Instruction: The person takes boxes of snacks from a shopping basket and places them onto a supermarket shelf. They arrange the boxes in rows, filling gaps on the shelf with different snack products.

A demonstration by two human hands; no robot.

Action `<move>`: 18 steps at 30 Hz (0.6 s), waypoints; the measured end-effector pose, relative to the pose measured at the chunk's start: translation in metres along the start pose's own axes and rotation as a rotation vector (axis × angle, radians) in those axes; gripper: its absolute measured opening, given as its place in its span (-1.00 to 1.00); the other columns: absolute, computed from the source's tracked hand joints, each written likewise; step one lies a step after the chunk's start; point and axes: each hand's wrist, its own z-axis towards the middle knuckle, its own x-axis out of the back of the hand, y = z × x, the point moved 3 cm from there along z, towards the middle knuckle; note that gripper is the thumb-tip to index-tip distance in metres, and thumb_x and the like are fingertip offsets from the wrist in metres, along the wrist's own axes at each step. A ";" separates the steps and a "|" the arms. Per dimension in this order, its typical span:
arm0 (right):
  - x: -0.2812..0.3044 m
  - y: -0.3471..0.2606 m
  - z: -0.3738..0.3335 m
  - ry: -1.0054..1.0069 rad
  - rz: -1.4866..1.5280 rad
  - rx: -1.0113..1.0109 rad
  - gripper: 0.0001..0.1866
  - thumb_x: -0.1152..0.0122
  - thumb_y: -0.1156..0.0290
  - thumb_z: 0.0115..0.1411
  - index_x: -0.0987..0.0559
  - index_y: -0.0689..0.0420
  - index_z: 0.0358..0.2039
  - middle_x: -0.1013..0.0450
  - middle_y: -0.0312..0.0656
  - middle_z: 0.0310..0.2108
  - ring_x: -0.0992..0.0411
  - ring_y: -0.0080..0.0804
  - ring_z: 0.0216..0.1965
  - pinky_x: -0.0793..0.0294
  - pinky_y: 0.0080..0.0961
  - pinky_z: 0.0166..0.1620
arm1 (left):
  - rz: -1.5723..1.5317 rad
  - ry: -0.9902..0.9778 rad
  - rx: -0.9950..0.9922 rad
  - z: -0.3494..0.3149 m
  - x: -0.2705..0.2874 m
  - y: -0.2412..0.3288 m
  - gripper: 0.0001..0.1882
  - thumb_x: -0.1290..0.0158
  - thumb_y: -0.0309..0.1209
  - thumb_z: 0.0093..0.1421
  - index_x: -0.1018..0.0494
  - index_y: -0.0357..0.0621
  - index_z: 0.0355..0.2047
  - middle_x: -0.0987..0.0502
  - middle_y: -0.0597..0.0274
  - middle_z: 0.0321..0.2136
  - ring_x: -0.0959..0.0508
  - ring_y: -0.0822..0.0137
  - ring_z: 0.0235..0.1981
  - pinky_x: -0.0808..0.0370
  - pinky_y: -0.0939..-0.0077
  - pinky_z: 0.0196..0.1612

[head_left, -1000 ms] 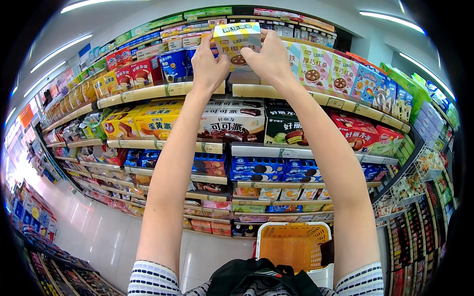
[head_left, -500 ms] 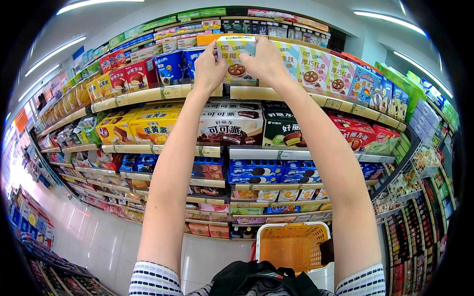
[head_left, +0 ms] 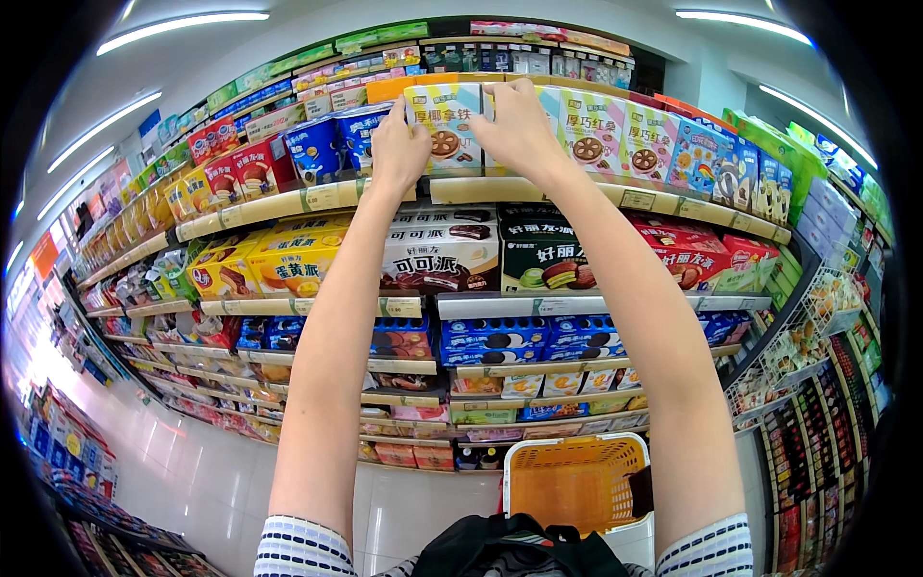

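A yellow, white and pink cookie box (head_left: 446,130) stands upright on the upper shelf, held between my two hands. My left hand (head_left: 398,154) grips its left edge, with the fingertips partly hidden behind the box. My right hand (head_left: 521,133) grips the right edge, its thumb on the front and its fingers bent near the top corner. Similar cookie boxes (head_left: 588,135) line up to the right of my right hand. On the left, blue canister-like packs (head_left: 315,151) sit close to my left hand.
Below runs a price-label rail (head_left: 481,191) along the shelf edge. Lower shelves carry yellow boxes (head_left: 306,260) and a brown-and-white box (head_left: 437,255). An orange shopping basket (head_left: 567,481) is below, near my body. A wire rack (head_left: 798,337) with snacks stands at the right.
The cookie box has tipped from showing its top to standing upright, level with its neighbours. Both hands stay on its sides, and the view has shifted slightly.
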 end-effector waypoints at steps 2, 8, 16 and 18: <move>0.004 0.006 -0.010 0.018 0.011 0.009 -0.50 -0.11 0.32 0.04 -0.43 0.35 -0.02 -0.30 0.15 -0.06 -0.35 -0.04 -0.03 -0.34 -0.26 0.05 | 0.032 0.019 0.002 -0.002 -0.001 0.002 -0.41 0.06 -0.41 0.14 -0.18 -0.31 0.20 -0.50 -0.11 -0.11 -0.55 0.11 -0.16 -0.44 0.34 -0.07; 0.034 0.021 -0.064 0.027 0.209 0.008 -0.58 -0.06 0.49 0.08 -0.42 0.32 -0.01 -0.31 0.00 -0.16 -0.41 -0.31 -0.25 -0.44 -0.44 -0.17 | 0.049 0.156 -0.009 -0.025 0.003 0.023 -0.31 -0.04 -0.40 0.03 -0.13 -0.41 0.17 -0.35 -0.24 -0.04 -0.29 -0.14 0.03 -0.19 0.12 0.16; 0.080 0.088 -0.210 -0.130 0.354 -0.313 -0.57 -0.09 0.58 0.09 -0.41 0.22 0.02 -0.35 -0.12 -0.14 -0.42 -0.43 -0.27 -0.42 -0.55 -0.30 | -0.246 -0.020 -0.051 -0.181 -0.037 0.115 -0.45 0.02 -0.62 0.04 -0.24 -0.29 0.11 -0.41 -0.03 -0.15 -0.42 0.11 -0.10 -0.36 0.32 -0.04; 0.093 0.107 -0.255 -0.190 0.333 -0.435 -0.57 -0.09 0.57 0.11 -0.40 0.17 0.04 -0.37 -0.11 -0.09 -0.43 -0.44 -0.23 -0.41 -0.56 -0.29 | -0.321 -0.188 0.035 -0.236 -0.061 0.134 -0.45 0.02 -0.62 0.04 -0.25 -0.27 0.11 -0.41 -0.04 -0.14 -0.43 0.10 -0.11 -0.38 0.33 -0.07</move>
